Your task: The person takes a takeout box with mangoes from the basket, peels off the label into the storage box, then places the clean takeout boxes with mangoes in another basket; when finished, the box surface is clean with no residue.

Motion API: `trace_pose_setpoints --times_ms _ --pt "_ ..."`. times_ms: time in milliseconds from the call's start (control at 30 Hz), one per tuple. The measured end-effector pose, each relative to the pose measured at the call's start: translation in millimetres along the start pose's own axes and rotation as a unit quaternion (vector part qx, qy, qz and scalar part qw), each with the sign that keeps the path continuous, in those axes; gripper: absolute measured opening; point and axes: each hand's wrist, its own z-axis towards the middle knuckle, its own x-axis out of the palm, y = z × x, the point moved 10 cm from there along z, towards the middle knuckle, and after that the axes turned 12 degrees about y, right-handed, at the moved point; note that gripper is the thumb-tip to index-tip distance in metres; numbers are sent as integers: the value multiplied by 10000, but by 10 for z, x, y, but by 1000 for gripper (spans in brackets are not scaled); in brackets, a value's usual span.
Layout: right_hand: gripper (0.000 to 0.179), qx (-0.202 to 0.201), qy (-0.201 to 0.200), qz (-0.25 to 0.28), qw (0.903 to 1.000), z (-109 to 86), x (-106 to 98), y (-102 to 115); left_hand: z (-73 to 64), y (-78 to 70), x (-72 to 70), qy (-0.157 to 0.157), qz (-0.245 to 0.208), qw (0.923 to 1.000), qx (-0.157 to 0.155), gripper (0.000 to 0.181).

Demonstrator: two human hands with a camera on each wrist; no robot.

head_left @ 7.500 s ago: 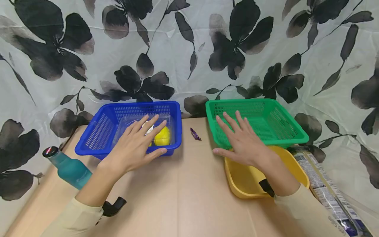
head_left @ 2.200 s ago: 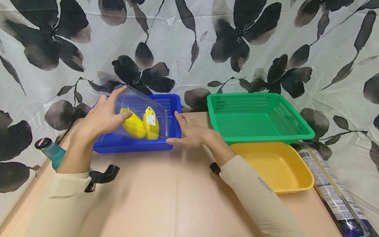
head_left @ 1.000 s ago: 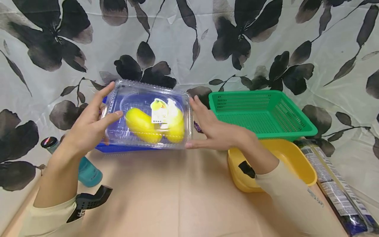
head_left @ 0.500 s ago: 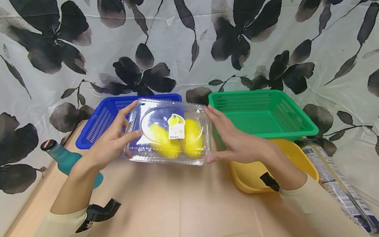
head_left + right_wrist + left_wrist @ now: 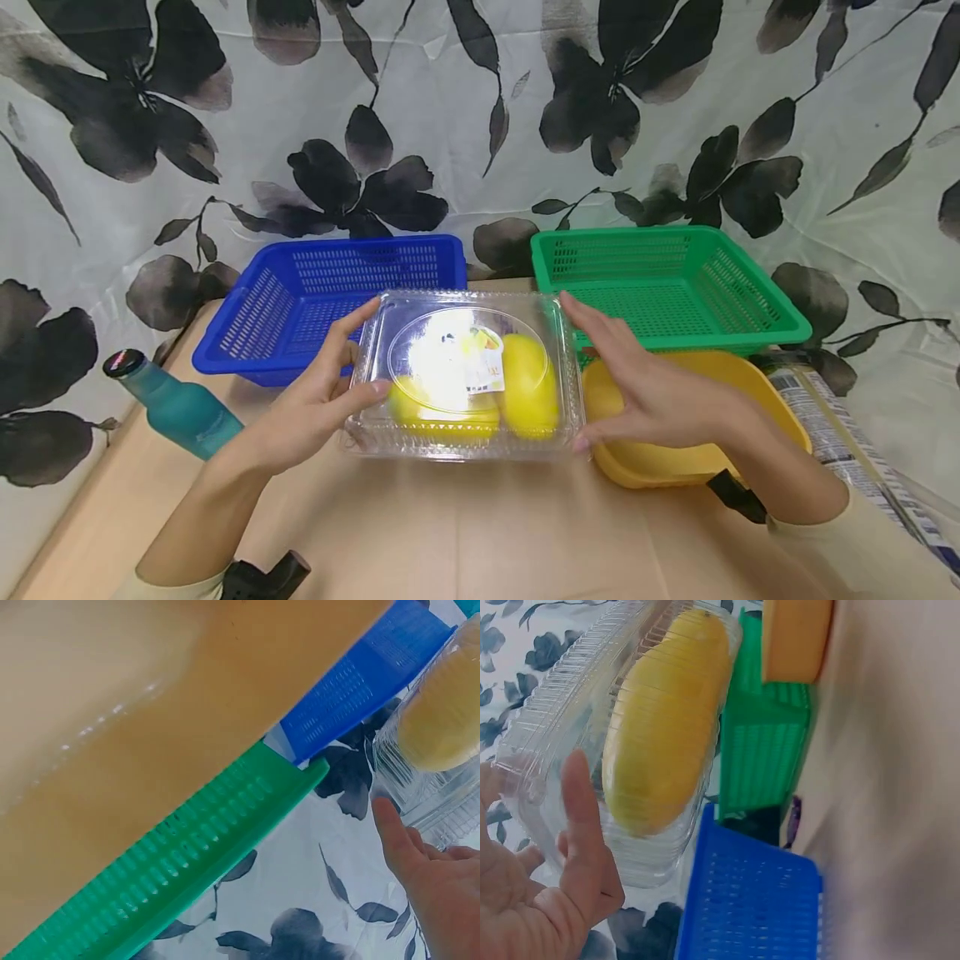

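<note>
A clear plastic clamshell container [image 5: 465, 446] holds two yellow mangoes [image 5: 529, 387] and has a white label [image 5: 483, 367] on its lid. My left hand [image 5: 300, 412] grips its left end, thumb over the lid's edge and fingers behind. At the opposite end, my right hand [image 5: 660, 396] holds it between thumb and spread fingers. Together they keep the container raised above the table, its lid tilted toward me. One mango [image 5: 667, 724] shows close up through the side wall in the left wrist view. The right wrist view catches only part of the container [image 5: 427, 802].
Behind the container stand a blue basket [image 5: 247, 354] and a green basket [image 5: 780, 333]. A yellow tub [image 5: 637, 479] sits under my right forearm. To the left leans a teal bottle [image 5: 187, 417]; a silvery printed packet [image 5: 840, 442] lies far right. A purple wrapped candy [image 5: 793, 821] lies near the baskets.
Both hands have lifted the mango container out of the blue basket and brought it rightward and nearer to me. The blue basket now shows a bare inside.
</note>
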Motion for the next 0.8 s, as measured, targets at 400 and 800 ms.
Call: trace_pose_setpoints --times_ms 400,800 --pt "136 250 -8 174 9995 -224 175 -89 -166 48 240 206 548 9980 -240 83" --pt "131 228 327 375 9985 -313 434 -193 -330 189 468 1168 591 9912 198 126"
